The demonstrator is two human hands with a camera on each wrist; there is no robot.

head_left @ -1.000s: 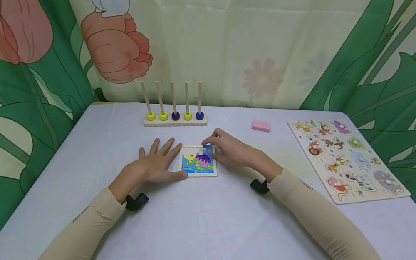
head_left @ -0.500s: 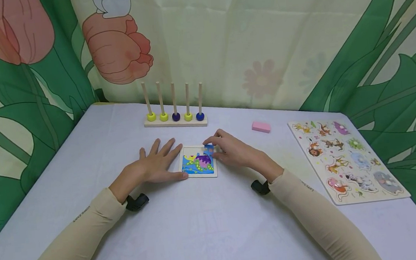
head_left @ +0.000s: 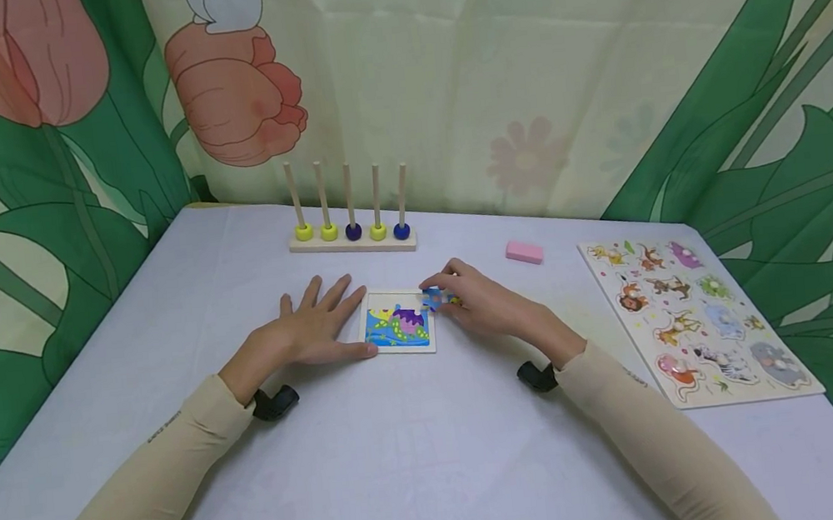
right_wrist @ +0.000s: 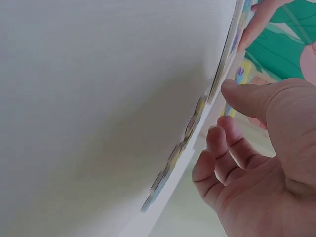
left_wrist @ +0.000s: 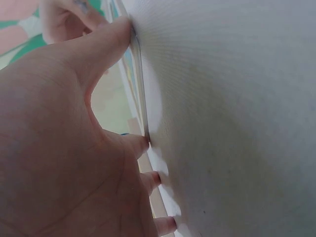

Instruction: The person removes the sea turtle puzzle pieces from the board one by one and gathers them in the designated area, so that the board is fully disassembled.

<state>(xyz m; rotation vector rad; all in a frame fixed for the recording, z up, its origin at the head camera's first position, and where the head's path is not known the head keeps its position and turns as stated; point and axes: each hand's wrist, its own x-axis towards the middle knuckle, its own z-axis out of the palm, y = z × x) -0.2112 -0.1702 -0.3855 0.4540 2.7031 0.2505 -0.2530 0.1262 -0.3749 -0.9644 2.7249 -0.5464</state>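
A small wooden jigsaw puzzle (head_left: 408, 324) with a sea picture lies on the table, its pale tray (head_left: 394, 297) bare along the top and at the upper right. My left hand (head_left: 310, 327) is spread flat at its left side, the thumb resting on the lower left corner. In the left wrist view, the thumb and index fingertip sit along the tray's edge. My right hand (head_left: 479, 297) pinches a blue jigsaw piece (head_left: 431, 299) at the tray's right edge. Flat on the table under that hand, the right wrist view shows loose jigsaw pieces (right_wrist: 173, 158), mostly hidden from the head view.
Behind the puzzle stands a wooden peg rack (head_left: 351, 245) with yellow and dark blue beads. A pink block (head_left: 524, 252) lies at the back right. To the right is an animal peg puzzle board (head_left: 642, 339). A printed curtain (head_left: 519, 74) hangs behind the table.
My right hand has lifted the blue piece out of the puzzle's upper right part and drawn it to the right, over the tray's edge. The left hand stays in place.
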